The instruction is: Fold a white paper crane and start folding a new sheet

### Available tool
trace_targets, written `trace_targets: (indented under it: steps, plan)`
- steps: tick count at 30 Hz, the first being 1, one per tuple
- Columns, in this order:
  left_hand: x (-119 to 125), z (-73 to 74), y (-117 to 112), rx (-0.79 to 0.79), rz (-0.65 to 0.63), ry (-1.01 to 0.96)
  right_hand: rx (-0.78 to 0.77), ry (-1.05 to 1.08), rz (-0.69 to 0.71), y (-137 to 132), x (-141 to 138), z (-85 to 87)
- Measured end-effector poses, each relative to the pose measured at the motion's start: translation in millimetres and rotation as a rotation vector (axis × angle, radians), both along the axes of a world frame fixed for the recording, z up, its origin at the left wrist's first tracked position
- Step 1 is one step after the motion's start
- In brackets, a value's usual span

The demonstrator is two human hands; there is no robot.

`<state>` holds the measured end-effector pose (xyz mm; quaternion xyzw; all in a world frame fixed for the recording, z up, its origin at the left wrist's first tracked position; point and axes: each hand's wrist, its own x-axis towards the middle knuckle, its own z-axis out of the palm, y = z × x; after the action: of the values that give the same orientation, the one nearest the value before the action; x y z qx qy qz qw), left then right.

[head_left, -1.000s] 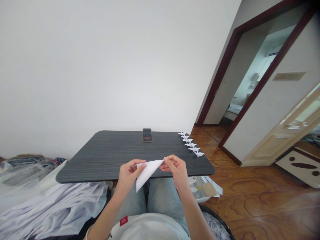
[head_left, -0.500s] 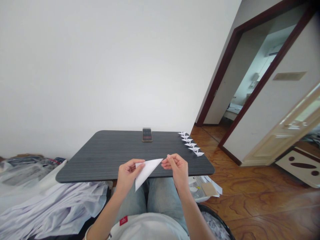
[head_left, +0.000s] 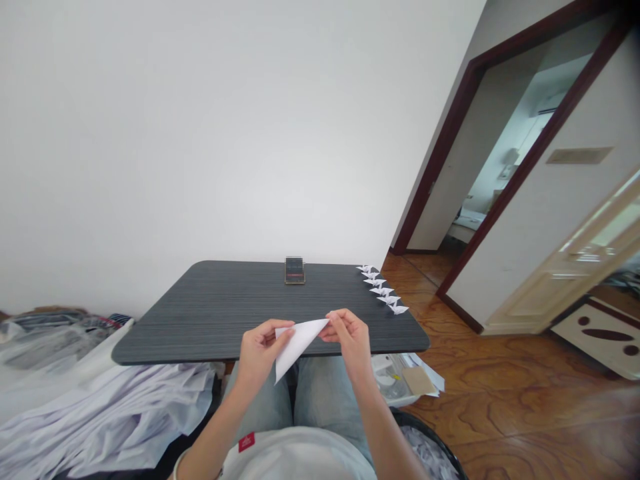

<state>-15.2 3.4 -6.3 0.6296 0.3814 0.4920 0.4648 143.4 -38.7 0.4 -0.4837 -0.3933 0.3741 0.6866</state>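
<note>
A white sheet of paper folded into a triangle (head_left: 296, 343) hangs in the air over my lap, just in front of the dark grey table (head_left: 210, 313). My left hand (head_left: 260, 353) pinches its left corner, thumb on top. My right hand (head_left: 350, 337) pinches the pointed right tip between thumb and fingers. The lower point of the triangle hangs down between my knees. A row of several small white folded paper figures (head_left: 383, 290) lines the table's right edge.
A small dark phone-like device (head_left: 295, 270) stands at the table's far edge against the white wall. Crumpled white sheets (head_left: 100, 413) pile up at my left. A bin with paper scraps (head_left: 430, 447) and a tray of odds (head_left: 405, 380) sit at my right. A doorway (head_left: 500, 167) opens beyond.
My right hand, half a second ago just off the paper's right tip, has closed on it again. The triangle has shifted only slightly.
</note>
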Motion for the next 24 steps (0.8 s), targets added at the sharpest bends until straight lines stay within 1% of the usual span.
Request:
trace_targets:
  steps: [4, 9, 12, 14, 16, 18, 21, 24]
  plan:
    - [3, 0.0, -1, 0.017, -0.013, 0.007, -0.049, -0.061, 0.140, 1, -3, -1.9]
    - [4, 0.8, 0, -0.036, -0.054, -0.037, -0.065, -0.127, 0.171, 1, -1, -6.4]
    - [2, 4.3, 3, -0.082, -0.123, -0.020, -0.103, -0.202, 0.221, 1, 3, -7.8]
    - [-1, 6.6, 7, -0.112, -0.197, 0.004, -0.115, -0.238, 0.245, 1, 5, -8.8]
    - [-3, 7.8, 11, -0.122, -0.252, -0.003, -0.099, -0.232, 0.217, 2, 6, -9.8]
    - [-4, 7.9, 12, -0.109, -0.266, -0.056, -0.058, -0.190, 0.133, 4, 5, -10.8]
    - [-1, 8.2, 9, -0.119, -0.221, -0.146, 0.012, -0.115, 0.006, 4, 0, -11.8]
    - [4, 10.2, 2, -0.170, -0.139, -0.227, 0.049, -0.055, -0.039, 3, -6, -12.6]
